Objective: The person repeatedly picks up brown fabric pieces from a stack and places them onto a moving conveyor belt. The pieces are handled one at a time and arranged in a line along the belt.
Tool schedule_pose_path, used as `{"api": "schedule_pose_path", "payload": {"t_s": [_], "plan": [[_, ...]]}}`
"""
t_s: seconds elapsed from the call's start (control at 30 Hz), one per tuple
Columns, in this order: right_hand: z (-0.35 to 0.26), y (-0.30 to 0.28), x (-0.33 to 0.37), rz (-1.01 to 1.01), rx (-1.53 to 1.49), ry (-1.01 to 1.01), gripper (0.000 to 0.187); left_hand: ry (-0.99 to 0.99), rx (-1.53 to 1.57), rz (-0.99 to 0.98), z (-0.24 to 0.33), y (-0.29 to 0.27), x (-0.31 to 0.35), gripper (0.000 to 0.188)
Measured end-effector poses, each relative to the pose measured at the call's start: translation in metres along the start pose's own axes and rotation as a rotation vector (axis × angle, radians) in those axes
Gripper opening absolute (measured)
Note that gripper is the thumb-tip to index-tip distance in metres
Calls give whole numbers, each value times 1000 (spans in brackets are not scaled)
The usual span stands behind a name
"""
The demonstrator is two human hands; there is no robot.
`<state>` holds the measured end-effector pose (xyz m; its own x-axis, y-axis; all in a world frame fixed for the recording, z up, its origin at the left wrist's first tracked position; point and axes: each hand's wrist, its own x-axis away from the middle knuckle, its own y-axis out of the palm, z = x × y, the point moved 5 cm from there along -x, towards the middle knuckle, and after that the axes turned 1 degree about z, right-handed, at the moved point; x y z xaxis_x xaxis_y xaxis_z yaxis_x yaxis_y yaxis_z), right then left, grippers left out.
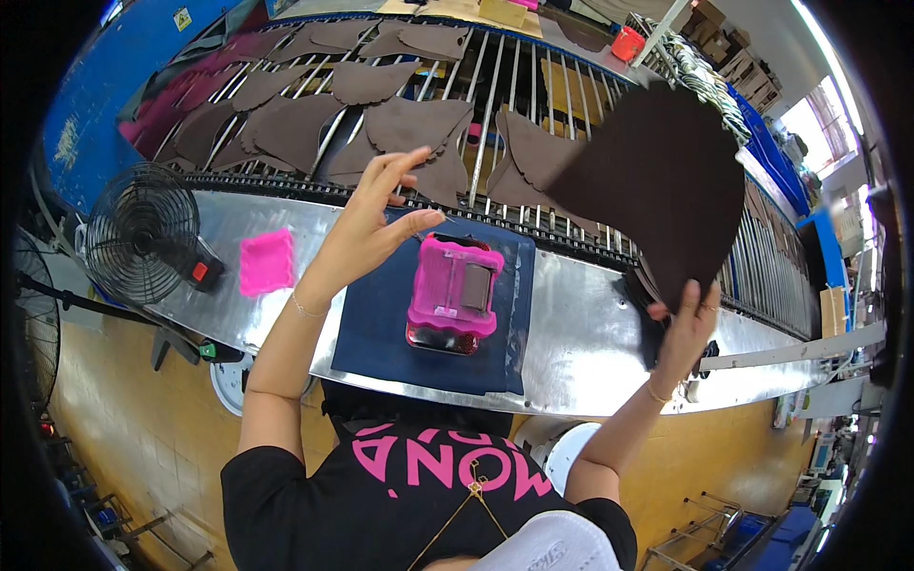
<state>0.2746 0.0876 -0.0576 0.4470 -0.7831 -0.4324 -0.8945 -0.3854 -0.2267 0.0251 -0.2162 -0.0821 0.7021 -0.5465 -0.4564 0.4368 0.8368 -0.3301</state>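
My right hand (691,324) grips the narrow lower end of a large dark brown sheet piece (666,181), which rises above it at the right, partly blurred. Its material, leather or cloth, I cannot tell. My left hand (376,219) is raised with fingers apart and nothing in it, above the far edge of a dark blue mat (371,328). Just right of that hand, a bright pink scalloped holder (436,285) with a small grey-brown block (477,287) rests on a shiny dark red object (443,340) on the mat.
Beyond the metal table (571,324) runs a rack of metal rods (489,105) carrying several brown cut pieces (411,124). A pink scalloped pad (267,262) and a black caged fan (143,233) are at the left. A red container (627,44) stands at the far right.
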Motion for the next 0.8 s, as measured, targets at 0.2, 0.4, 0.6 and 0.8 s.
{"api": "schedule_pose_path", "payload": {"t_s": [0.2, 0.4, 0.6, 0.8], "plan": [[-26, 117, 49, -370, -431, -69, 21, -341, 331, -59, -9, -35, 5, 22], [-25, 178, 77, -604, -102, -296, 10, -234, 25, 199, 11, -125, 26, 13], [-10, 177, 80, -672, -25, -425, 7, -365, -141, 107, -6, -125, 44, 13], [18, 132, 74, -637, 136, -490, 7, -380, -235, -139, -10, -74, 38, 12]]}}
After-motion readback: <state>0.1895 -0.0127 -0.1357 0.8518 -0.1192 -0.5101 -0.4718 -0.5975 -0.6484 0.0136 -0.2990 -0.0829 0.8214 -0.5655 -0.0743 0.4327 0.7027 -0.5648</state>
